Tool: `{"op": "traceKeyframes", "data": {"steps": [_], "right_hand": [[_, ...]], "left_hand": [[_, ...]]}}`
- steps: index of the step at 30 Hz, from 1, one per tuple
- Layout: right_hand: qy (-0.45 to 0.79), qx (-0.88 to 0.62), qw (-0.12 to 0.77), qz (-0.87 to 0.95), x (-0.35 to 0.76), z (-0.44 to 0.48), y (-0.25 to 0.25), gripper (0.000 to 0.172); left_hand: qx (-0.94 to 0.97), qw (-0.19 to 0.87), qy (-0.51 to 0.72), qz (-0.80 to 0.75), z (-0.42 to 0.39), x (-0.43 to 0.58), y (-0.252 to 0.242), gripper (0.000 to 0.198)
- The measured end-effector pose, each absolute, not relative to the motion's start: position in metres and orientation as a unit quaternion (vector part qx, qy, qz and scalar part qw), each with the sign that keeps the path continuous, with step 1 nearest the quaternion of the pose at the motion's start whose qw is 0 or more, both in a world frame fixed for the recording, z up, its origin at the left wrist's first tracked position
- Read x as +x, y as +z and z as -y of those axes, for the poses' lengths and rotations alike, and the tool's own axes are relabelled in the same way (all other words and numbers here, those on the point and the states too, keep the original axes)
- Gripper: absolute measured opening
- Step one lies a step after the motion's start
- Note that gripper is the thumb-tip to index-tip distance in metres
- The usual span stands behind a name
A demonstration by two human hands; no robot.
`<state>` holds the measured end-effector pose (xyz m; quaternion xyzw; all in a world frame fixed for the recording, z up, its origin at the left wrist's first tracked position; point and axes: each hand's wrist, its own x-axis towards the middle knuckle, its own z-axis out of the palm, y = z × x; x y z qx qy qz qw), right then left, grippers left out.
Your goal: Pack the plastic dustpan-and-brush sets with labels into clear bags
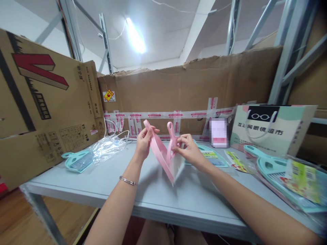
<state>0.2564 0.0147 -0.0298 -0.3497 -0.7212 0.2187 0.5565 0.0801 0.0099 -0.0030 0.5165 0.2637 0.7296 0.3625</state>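
Observation:
My left hand pinches the handle of a pink dustpan, which hangs tilted above the table. A pink hand brush is in my right hand, gripped near the base of its handle. The brush's pale bristles point down and to the right, slightly blurred. Dustpan and brush form a V, their lower ends close together; I cannot tell whether they touch. Behind my right hand lies a teal dustpan, partly hidden. To the left, a teal hand brush rests on the table.
Crumpled clear plastic bags lie on the grey table at left. Bagged teal dustpan sets and a label card are at right. A paper bag, a phone-like device and cardboard stand behind.

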Motion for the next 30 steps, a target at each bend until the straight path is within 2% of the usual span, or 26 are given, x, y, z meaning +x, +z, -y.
{"op": "traceKeyframes", "data": {"steps": [5, 8, 14, 17, 21, 23, 27, 30], "right_hand": [[0.165, -0.342, 0.568, 0.730, 0.244, -0.006, -0.034, 0.028], [0.100, -0.367, 0.577, 0.723, 0.239, -0.002, -0.036, 0.027], [0.093, -0.364, 0.555, 0.742, 0.237, -0.001, -0.039, 0.026], [0.051, -0.400, 0.535, 0.742, 0.237, 0.001, -0.040, 0.024], [0.017, -0.398, 0.519, 0.756, 0.237, 0.004, -0.039, 0.021], [0.009, -0.394, 0.517, 0.760, 0.236, 0.004, -0.037, 0.020], [0.001, -0.401, 0.528, 0.748, 0.236, 0.000, -0.033, 0.020], [0.034, -0.404, 0.556, 0.725, 0.238, -0.006, -0.030, 0.028]], "left_hand": [[0.532, 0.488, 0.658, -0.214, -0.004, 0.089, -0.004, 0.040], [0.535, 0.513, 0.638, -0.209, -0.002, 0.096, -0.007, 0.039], [0.570, 0.512, 0.616, -0.184, -0.001, 0.099, -0.010, 0.040], [0.606, 0.469, 0.606, -0.212, 0.001, 0.100, -0.009, 0.041], [0.678, 0.298, 0.590, -0.321, 0.006, 0.097, -0.002, 0.032], [0.700, 0.247, 0.576, -0.342, 0.010, 0.096, 0.002, 0.028], [0.714, 0.249, 0.566, -0.328, 0.016, 0.097, 0.007, 0.026], [0.708, 0.248, 0.569, -0.335, 0.018, 0.100, 0.006, 0.024]]}}
